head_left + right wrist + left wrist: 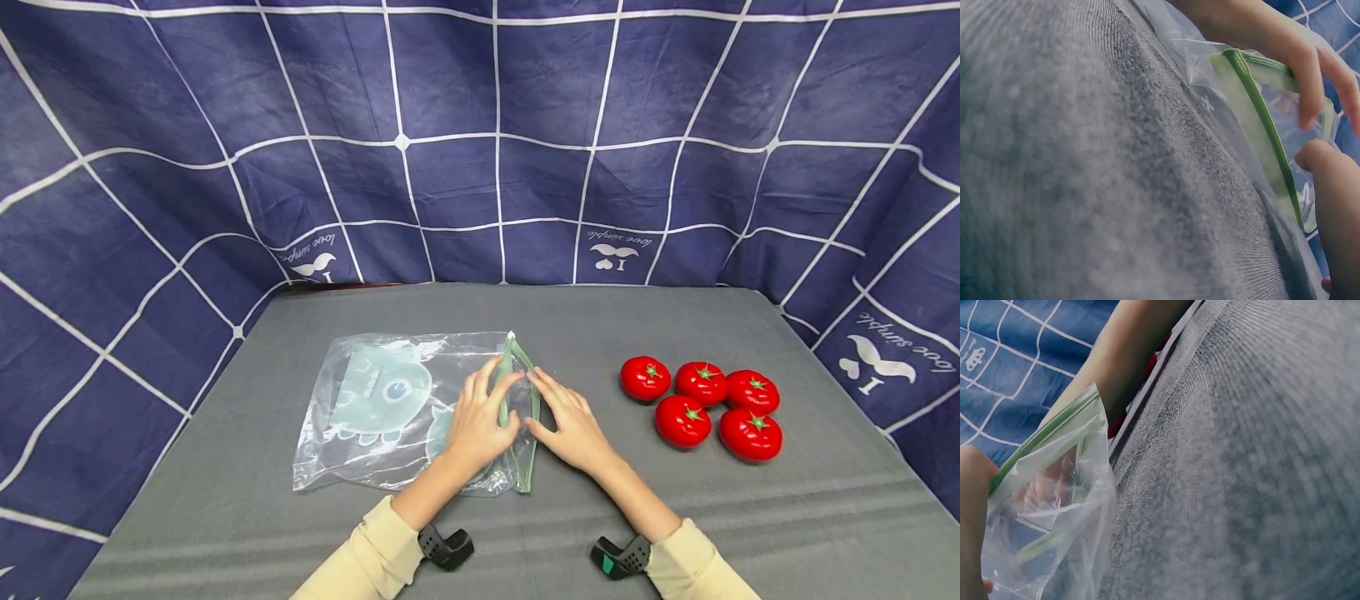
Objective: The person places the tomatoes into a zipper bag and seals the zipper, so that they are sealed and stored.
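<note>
A clear zip bag (465, 350) with pale green cartoon figures and a green zip strip lies flat on the grey table, its mouth facing right and spread apart. My left hand (480, 417) holds the left lip of the mouth, fingers and thumb bent about the green strip. On the other lip, my right hand (573, 425) grips with thumb and fingertips. In the left wrist view the raised mouth of the bag (1054, 444) shows fingers through the plastic. The right wrist view has the left hand (1304, 56) over the strip, facing the right thumb. Nothing is visible inside the bag.
Several glossy red tomatoes (701, 383) with green stem tops sit in a cluster on the grey table (570, 325), right of the hands. A blue cloth with white grid lines (450, 183) hangs behind and at both sides of the table.
</note>
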Motion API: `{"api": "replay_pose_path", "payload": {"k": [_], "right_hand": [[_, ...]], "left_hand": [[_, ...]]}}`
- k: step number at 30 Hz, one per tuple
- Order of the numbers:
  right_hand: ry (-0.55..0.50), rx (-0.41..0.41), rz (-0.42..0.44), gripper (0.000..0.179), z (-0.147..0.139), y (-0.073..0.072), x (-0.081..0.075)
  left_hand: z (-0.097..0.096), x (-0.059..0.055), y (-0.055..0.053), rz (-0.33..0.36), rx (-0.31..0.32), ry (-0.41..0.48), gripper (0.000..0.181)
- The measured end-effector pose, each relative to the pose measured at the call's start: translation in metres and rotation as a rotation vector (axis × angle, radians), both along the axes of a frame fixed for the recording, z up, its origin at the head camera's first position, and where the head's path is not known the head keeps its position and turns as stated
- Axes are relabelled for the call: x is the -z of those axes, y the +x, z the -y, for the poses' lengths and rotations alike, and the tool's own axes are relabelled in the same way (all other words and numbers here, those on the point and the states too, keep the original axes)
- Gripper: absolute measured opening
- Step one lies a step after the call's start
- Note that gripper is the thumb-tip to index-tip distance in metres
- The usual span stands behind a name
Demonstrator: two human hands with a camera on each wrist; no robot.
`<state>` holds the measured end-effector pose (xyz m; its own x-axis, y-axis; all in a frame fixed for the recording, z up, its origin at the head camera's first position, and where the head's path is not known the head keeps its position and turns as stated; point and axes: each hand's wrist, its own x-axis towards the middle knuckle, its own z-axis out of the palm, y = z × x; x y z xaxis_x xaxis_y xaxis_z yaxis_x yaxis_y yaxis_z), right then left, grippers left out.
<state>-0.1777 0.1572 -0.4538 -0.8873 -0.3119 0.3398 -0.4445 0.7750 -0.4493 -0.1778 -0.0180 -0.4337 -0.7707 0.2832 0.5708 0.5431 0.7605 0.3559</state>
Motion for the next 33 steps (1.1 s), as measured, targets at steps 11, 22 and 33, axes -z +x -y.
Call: {"api": "replay_pose_path", "payload": {"k": [11,22,33], "right_hand": [[0.058,-0.007,0.041,0.065,0.0004,0.0009,0.0031],[0.127,-0.043,0.072,0.064,-0.0018,0.0007,0.0055],[0.147,-0.072,0.055,0.057,-0.0041,0.0016,0.0055]], "left_hand": [[0.0006,-0.0006,0.0009,0.123,0.002,-0.008,0.053],[0.0037,-0.0017,0.0001,0.112,0.004,-0.086,0.047],[0.0069,0.0011,0.0009,0.061,0.044,-0.041,0.039]]}}
